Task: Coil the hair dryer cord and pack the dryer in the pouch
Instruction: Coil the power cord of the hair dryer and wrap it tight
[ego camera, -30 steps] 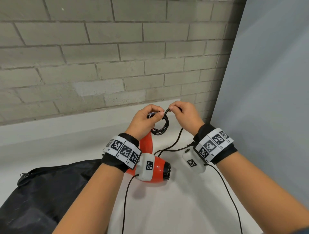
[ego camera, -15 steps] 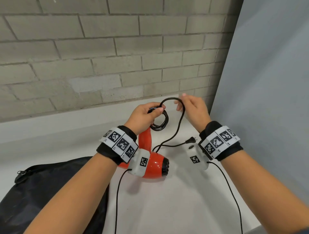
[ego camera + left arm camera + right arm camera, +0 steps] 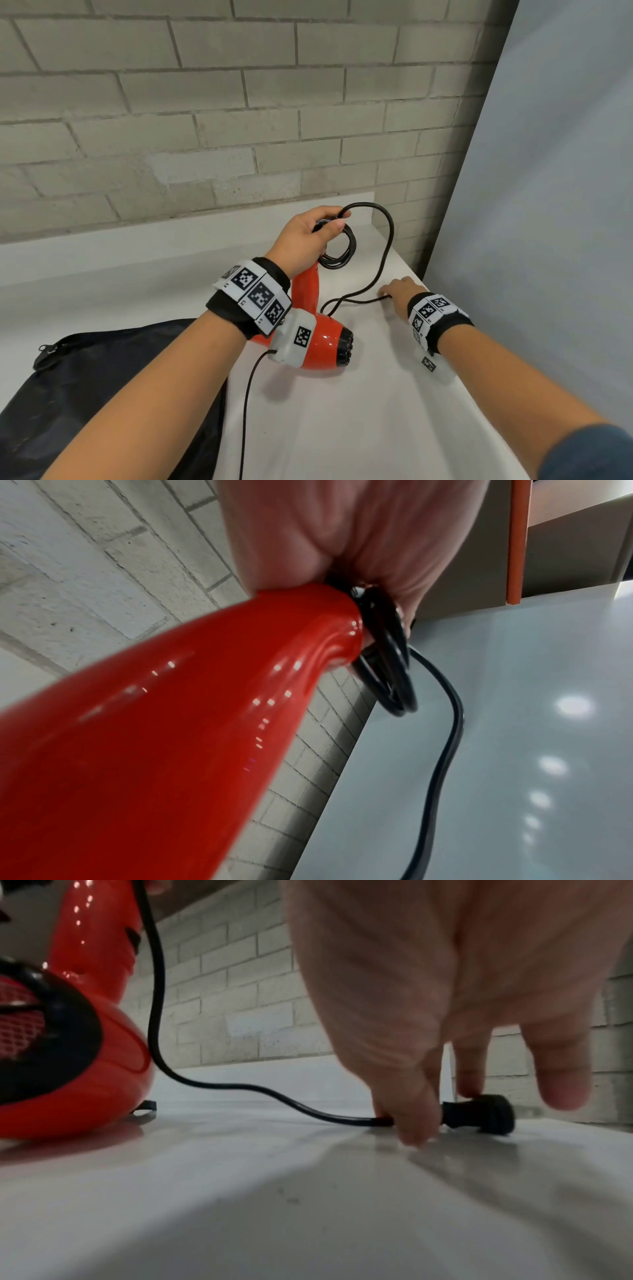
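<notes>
Head view: left hand (image 3: pixel 301 236) gripped coils (image 3: pixel 337 251) and dryer (image 3: pixel 310 329); right hand (image 3: pixel 399 294) pinched the cord (image 3: pixel 212 1084) beside its plug (image 3: pixel 479 1114); pouch (image 3: pixel 102 387) lay at 8 o'clock.

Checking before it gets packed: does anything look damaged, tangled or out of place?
Nothing stands out. The hair dryer looks intact, the cord runs unknotted from the left hand to the plug.

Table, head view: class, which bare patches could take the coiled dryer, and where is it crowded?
Free: the near table between pouch and right forearm; the far-left strip along the wall, behind the pouch. Crowded: the middle, where the dryer, loose cord, left hand and right hand sit.
</notes>
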Available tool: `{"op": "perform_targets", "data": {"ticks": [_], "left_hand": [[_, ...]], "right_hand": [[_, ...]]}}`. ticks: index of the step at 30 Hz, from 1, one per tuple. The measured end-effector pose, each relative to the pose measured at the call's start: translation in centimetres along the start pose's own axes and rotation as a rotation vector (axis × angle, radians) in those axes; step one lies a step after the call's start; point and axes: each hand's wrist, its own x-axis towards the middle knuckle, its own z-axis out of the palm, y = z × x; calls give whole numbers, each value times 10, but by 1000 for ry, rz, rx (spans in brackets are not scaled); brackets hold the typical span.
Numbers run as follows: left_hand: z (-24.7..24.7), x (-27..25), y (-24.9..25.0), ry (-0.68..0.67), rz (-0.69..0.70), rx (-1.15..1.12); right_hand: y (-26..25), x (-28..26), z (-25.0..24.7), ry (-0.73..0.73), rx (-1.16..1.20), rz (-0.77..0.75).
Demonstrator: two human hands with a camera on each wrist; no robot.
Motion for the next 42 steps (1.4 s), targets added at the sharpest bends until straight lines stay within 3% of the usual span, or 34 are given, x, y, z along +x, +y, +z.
{"op": "perform_targets", "data": {"ticks": [6, 9, 13, 15, 21, 26, 29, 35, 38, 42], "left_hand": [[-7, 1, -3, 130, -15, -78], [-5, 2, -4, 157, -24, -104], [-2, 4, -6, 185, -29, -101], [-2, 4, -6, 187, -30, -96], [-4, 4, -11, 181, 0, -134], [-5, 1, -10, 180, 63, -122], [-5, 2, -11, 182, 70, -124], [-7, 2, -14, 178, 67, -104], [-7, 0, -14, 201, 93, -49], [-8, 1, -14, 210, 92, -23]], "right_hand": [[8, -7, -5, -30, 67, 136], [14, -15, -14, 62, 302, 113], [11, -30, -26, 378, 858, -42], [2, -46, -35, 585, 962, -186], [-16, -84, -47, 992, 839, -614], [-16, -99, -56, 1249, 804, -719], [-20, -108, -67, 1257, 876, -800], [-62, -100, -70, 976, 1088, -892], [-75, -88, -68, 1001, 1026, -814], [-84, -82, -69, 1138, 850, -682]]}}
